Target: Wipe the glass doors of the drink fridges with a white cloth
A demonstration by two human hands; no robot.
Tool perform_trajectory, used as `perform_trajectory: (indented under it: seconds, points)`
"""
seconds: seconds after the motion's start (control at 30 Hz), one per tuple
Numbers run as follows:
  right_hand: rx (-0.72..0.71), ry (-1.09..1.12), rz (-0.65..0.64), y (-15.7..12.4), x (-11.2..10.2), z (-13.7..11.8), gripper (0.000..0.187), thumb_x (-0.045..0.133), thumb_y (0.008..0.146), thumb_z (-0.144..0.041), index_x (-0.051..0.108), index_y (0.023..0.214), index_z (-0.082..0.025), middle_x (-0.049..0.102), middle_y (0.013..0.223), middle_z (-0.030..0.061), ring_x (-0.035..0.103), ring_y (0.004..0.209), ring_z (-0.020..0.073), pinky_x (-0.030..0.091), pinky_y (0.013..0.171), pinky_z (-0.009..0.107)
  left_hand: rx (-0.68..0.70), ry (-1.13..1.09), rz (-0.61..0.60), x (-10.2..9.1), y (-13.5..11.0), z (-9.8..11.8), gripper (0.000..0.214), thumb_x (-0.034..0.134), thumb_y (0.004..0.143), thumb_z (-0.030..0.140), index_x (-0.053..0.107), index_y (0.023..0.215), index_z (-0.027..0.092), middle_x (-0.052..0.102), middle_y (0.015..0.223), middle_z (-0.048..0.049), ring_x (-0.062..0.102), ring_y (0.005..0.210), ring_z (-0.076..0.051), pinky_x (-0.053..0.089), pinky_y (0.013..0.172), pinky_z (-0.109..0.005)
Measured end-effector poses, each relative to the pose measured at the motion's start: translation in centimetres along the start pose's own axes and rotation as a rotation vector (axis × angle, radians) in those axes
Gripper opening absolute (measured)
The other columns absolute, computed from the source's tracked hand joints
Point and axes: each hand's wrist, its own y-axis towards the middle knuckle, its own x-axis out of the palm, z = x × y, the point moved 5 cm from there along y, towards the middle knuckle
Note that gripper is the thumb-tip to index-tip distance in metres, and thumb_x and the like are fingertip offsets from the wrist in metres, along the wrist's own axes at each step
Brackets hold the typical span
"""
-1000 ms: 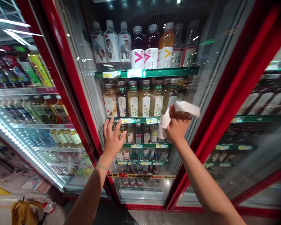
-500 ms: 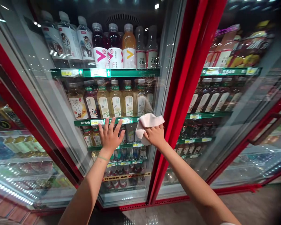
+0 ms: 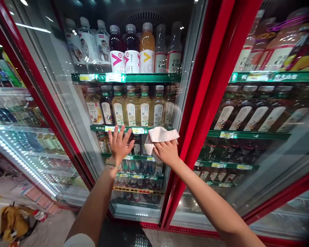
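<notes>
My left hand (image 3: pixel 120 144) lies flat with its fingers spread against the glass door (image 3: pixel 141 135) of a drinks fridge. To its right, my right hand (image 3: pixel 167 151) presses a crumpled white cloth (image 3: pixel 162 134) onto the same glass, close to the red door frame (image 3: pixel 195 113). Its fingers rest over the cloth's lower right part. Behind the glass stand rows of bottles, among them a tea bottle (image 3: pixel 132 108) and an orange drink bottle (image 3: pixel 147 46) on green-edged shelves.
Another glass door with bottles (image 3: pixel 249 113) is on the right, and a further lit fridge section (image 3: pixel 48 144) on the left. A yellow-brown backpack (image 3: pixel 14 223) sits on the floor at lower left.
The camera view has shifted, bringing the backpack into sight. My right hand and the cloth stay at nearly the same spot on the glass; the left hand remains flat and spread.
</notes>
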Motion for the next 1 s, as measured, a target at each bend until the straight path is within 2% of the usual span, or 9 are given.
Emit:
perform_trajectory:
  seconds: [0.23, 0.37, 0.53, 0.67, 0.73, 0.8, 0.83, 0.9, 1.0]
  points:
    - [-0.011, 0.013, 0.049, 0.1, 0.1, -0.3, 0.024, 0.052, 0.101, -0.033, 0.075, 0.100, -0.026, 0.073, 0.082, 0.0048, 0.053, 0.087, 0.0229, 0.025, 0.084, 0.040, 0.078, 0.012, 0.092, -0.7, 0.2, 0.4, 0.055, 0.064, 0.091, 0.041, 0.059, 0.143, 0.025, 0.055, 0.151, -0.0138, 0.032, 0.153, -0.035, 0.018, 0.127, -0.060]
    - [0.115, -0.004, 0.097, 1.0, 0.3, -1.2, 0.022, 0.055, 0.099, -0.034, 0.076, 0.101, -0.026, 0.073, 0.084, 0.0063, 0.053, 0.089, 0.0242, 0.025, 0.083, 0.040, 0.042, -0.002, 0.057, -0.5, 0.1, 0.2, 0.051, 0.064, 0.091, 0.041, 0.063, 0.139, 0.025, 0.057, 0.149, -0.0135, 0.032, 0.153, -0.035, 0.017, 0.127, -0.061]
    - [-0.141, 0.047, 0.103, 2.5, -0.6, -2.0, 0.021, 0.056, 0.099, -0.030, 0.076, 0.093, -0.025, 0.071, 0.080, 0.0041, 0.052, 0.084, 0.0220, 0.026, 0.080, 0.037, 0.065, -0.043, 0.091, -0.8, 0.1, 0.2, 0.049, 0.066, 0.090, 0.035, 0.063, 0.138, 0.023, 0.060, 0.146, -0.0146, 0.034, 0.153, -0.033, 0.018, 0.127, -0.059]
    - [0.162, -0.076, 0.123, 3.0, -1.5, 0.5, 0.024, 0.054, 0.098, -0.030, 0.075, 0.110, -0.024, 0.073, 0.093, 0.0090, 0.051, 0.094, 0.0269, 0.026, 0.084, 0.039, 0.093, -0.065, 0.139, -1.0, 0.2, 0.4, 0.051, 0.066, 0.090, 0.031, 0.060, 0.141, 0.023, 0.058, 0.148, -0.0144, 0.034, 0.153, -0.031, 0.019, 0.127, -0.058]
    - [0.026, -0.071, 0.107, 2.9, -1.2, -0.3, 0.024, 0.055, 0.098, -0.031, 0.075, 0.110, -0.026, 0.072, 0.090, 0.0066, 0.051, 0.090, 0.0251, 0.026, 0.081, 0.038, 0.101, -0.088, 0.152, -1.1, 0.3, 0.5, 0.051, 0.065, 0.092, 0.029, 0.059, 0.142, 0.024, 0.059, 0.147, -0.0137, 0.035, 0.152, -0.031, 0.019, 0.128, -0.056]
    - [-0.141, -0.058, 0.087, 2.6, -0.5, -1.7, 0.021, 0.057, 0.097, -0.031, 0.077, 0.094, -0.027, 0.069, 0.077, 0.0035, 0.049, 0.082, 0.0224, 0.025, 0.078, 0.037, 0.113, -0.112, 0.160, -1.5, 0.3, 0.2, 0.051, 0.065, 0.092, 0.028, 0.058, 0.142, 0.022, 0.061, 0.144, -0.0141, 0.037, 0.151, -0.030, 0.022, 0.128, -0.054]
    - [-0.141, -0.069, 0.087, 2.7, -0.2, -2.1, 0.021, 0.058, 0.096, -0.031, 0.077, 0.087, -0.027, 0.068, 0.073, 0.0032, 0.048, 0.081, 0.0221, 0.025, 0.078, 0.036, 0.123, -0.123, 0.151, -1.7, 0.3, -0.2, 0.051, 0.065, 0.093, 0.027, 0.057, 0.143, 0.022, 0.062, 0.143, -0.0141, 0.039, 0.150, -0.029, 0.023, 0.127, -0.053]
    - [0.020, -0.122, 0.107, 3.4, 0.2, -2.7, 0.020, 0.059, 0.095, -0.031, 0.078, 0.091, -0.025, 0.070, 0.079, 0.0055, 0.050, 0.086, 0.0240, 0.025, 0.080, 0.037, 0.167, -0.149, 0.087, -2.1, 0.1, -1.3, 0.050, 0.064, 0.094, 0.027, 0.056, 0.143, 0.023, 0.063, 0.142, -0.0131, 0.044, 0.148, -0.028, 0.028, 0.126, -0.049]
    - [0.198, -0.163, 0.140, 5.2, 0.7, -4.7, 0.028, 0.057, 0.096, -0.031, 0.075, 0.115, -0.024, 0.073, 0.100, 0.0098, 0.051, 0.099, 0.0278, 0.026, 0.084, 0.039, 0.241, -0.185, -0.036, -3.3, -0.6, -4.3, 0.048, 0.062, 0.096, 0.026, 0.056, 0.144, 0.025, 0.063, 0.142, -0.0106, 0.050, 0.143, -0.025, 0.039, 0.121, -0.042]
